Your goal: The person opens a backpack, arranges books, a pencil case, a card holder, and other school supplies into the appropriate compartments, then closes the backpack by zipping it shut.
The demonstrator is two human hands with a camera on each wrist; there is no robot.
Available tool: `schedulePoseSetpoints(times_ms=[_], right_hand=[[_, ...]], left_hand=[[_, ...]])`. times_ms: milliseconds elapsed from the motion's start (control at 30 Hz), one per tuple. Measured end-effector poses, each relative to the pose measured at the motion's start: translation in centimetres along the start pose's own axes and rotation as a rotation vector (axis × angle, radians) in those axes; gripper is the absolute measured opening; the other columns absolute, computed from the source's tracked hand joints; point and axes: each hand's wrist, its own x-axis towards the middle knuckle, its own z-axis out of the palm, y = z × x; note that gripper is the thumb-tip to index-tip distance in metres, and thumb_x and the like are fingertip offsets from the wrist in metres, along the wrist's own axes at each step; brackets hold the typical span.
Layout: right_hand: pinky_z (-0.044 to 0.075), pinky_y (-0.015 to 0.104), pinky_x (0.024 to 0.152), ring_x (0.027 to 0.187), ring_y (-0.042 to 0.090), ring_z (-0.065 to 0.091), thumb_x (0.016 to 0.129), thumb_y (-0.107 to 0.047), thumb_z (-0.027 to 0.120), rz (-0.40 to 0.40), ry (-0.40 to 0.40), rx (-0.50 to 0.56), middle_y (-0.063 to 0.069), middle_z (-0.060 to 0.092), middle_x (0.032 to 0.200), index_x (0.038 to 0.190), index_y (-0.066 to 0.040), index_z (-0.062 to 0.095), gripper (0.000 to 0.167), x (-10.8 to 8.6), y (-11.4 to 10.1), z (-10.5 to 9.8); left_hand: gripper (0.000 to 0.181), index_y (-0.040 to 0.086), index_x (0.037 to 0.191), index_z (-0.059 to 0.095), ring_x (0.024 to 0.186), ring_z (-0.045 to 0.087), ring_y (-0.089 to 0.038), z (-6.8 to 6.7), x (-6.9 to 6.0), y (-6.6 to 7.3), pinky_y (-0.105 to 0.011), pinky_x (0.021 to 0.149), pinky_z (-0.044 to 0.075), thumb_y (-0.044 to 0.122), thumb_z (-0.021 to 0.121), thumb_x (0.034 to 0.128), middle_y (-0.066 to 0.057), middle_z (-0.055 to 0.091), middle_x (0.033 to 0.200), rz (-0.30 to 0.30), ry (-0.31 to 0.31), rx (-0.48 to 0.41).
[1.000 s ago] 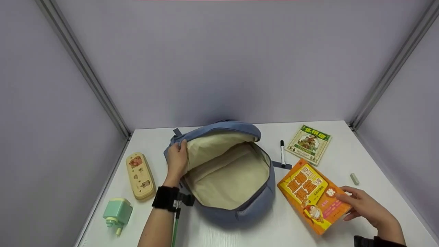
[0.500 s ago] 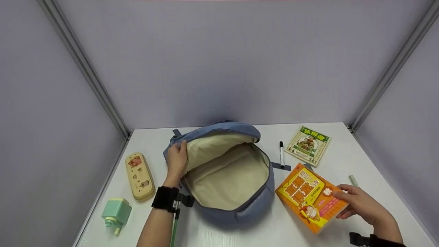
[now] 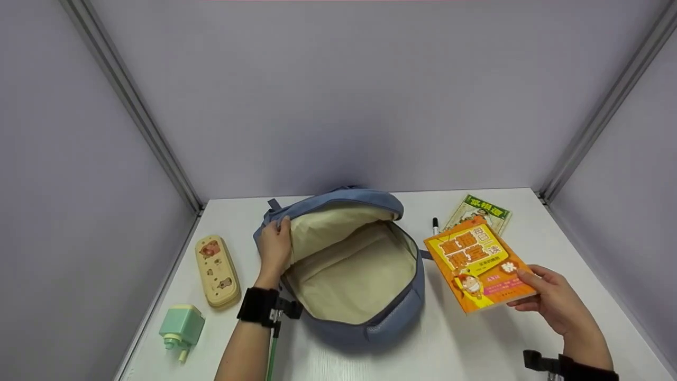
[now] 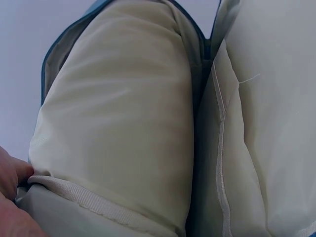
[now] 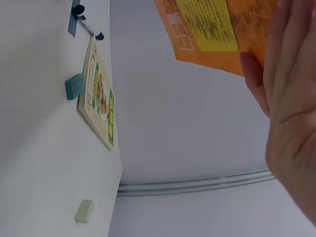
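A blue backpack (image 3: 394,324) lies unzipped in the middle of the table, its cream lining (image 4: 123,108) filling the left wrist view. The left hand (image 3: 275,247) pinches the left edge of its raised flap. To the right of the bag, the right hand (image 3: 552,293) holds an orange book (image 3: 476,264) by its lower right corner, thumb on the cover and fingers underneath. The book is raised off the table and tilted. In the head view it partly covers a green-and-cream book (image 3: 489,207) and a black-capped marker (image 3: 435,225).
A yellow pencil case (image 3: 217,272) and a mint pencil sharpener (image 3: 182,325) sit on the left of the table. In the right wrist view, a teal block (image 5: 75,87) touches the green-and-cream book, and a pale eraser (image 5: 84,211) lies apart. Walls enclose the back and sides.
The right hand has lifted the orange book up and away from the table, so it now overlaps the green-and-cream book in view. The left hand stays on the flap.
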Motion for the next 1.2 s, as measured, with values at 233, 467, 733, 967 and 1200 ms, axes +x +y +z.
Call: schedulePoseSetpoints(times_ms=[233, 467, 733, 967, 1200], right_hand=[[0.056, 0.029, 0.062, 0.068, 0.024, 0.072, 0.105, -0.021, 0.049, -0.007, -0.093, 0.122, 0.013, 0.072, 0.092, 0.118, 0.0, 0.056, 0.026, 1.5, -0.4, 3.0], [0.056, 0.028, 0.063, 0.068, 0.021, 0.071, 0.105, -0.02, 0.048, 0.011, -0.223, 0.182, 0.014, 0.072, 0.092, 0.12, 0.006, 0.053, 0.031, 3.7, 0.4, 7.3], [0.038, 0.016, 0.044, 0.042, 0.003, 0.045, 0.105, -0.017, 0.046, 0.055, -0.344, 0.171, 0.005, 0.069, 0.08, 0.122, 0.011, 0.048, 0.033, 7.8, 1.6, 12.4], [0.033, 0.016, 0.043, 0.045, 0.002, 0.039, 0.104, -0.015, 0.048, 0.138, -0.442, 0.09, 0.004, 0.064, 0.082, 0.123, 0.009, 0.047, 0.031, 10.5, 5.0, 15.6], [0.034, 0.016, 0.043, 0.047, 0.003, 0.041, 0.102, -0.013, 0.051, 0.194, -0.407, -0.046, 0.003, 0.06, 0.072, 0.113, 0.007, 0.052, 0.023, 10.8, 7.9, 15.9]], left_hand=[[0.041, 0.01, 0.068, 0.039, 0.061, 0.037, -0.022, 0.0, -0.1, 0.3, -0.036, 0.061, 0.033, 0.027, 0.048, 0.104, -0.002, 0.032, 0.064, 0.014, 0.013, 0.028], [0.039, 0.008, 0.07, 0.042, 0.063, 0.041, -0.024, 0.0, -0.2, 0.7, -0.038, 0.062, 0.035, 0.027, 0.047, 0.104, -0.004, 0.037, 0.066, 0.01, 0.016, 0.031], [0.039, 0.008, 0.07, 0.045, 0.066, 0.045, -0.025, 0.3, -0.2, 0.7, -0.039, 0.064, 0.037, 0.027, 0.048, 0.104, -0.005, 0.042, 0.067, 0.011, 0.014, 0.03], [0.038, 0.009, 0.07, 0.042, 0.064, 0.041, -0.023, 0.3, 0.0, 1.0, -0.036, 0.062, 0.034, 0.025, 0.048, 0.1042, -0.003, 0.036, 0.067, 0.026, -0.005, 0.025], [0.039, 0.01, 0.071, 0.04, 0.065, 0.041, -0.022, 0.2, 0.2, 1.4, -0.034, 0.062, 0.034, 0.027, 0.046, 0.1047, -0.002, 0.035, 0.068, -0.013, -0.032, 0.047]])
